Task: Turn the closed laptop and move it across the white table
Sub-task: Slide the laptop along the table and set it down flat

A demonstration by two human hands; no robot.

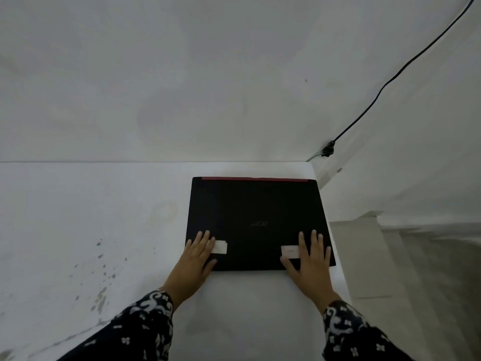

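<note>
A closed black laptop [257,220] with a red strip along its far edge lies flat on the white table [91,217], near the table's far right corner. Two pale stickers sit near its front corners. My left hand [196,259] rests palm down on the front left corner, fingers spread, thumb at the front edge. My right hand [311,259] lies palm down on the front right corner, thumb at the front edge. Both hands touch the lid; neither is wrapped around it.
The table's right edge [341,269] runs just beside the laptop, with floor below. A white wall stands directly behind the table. A black cable [385,84] runs down the right wall to a plug near the corner. Dark specks and stains mark the table's left part.
</note>
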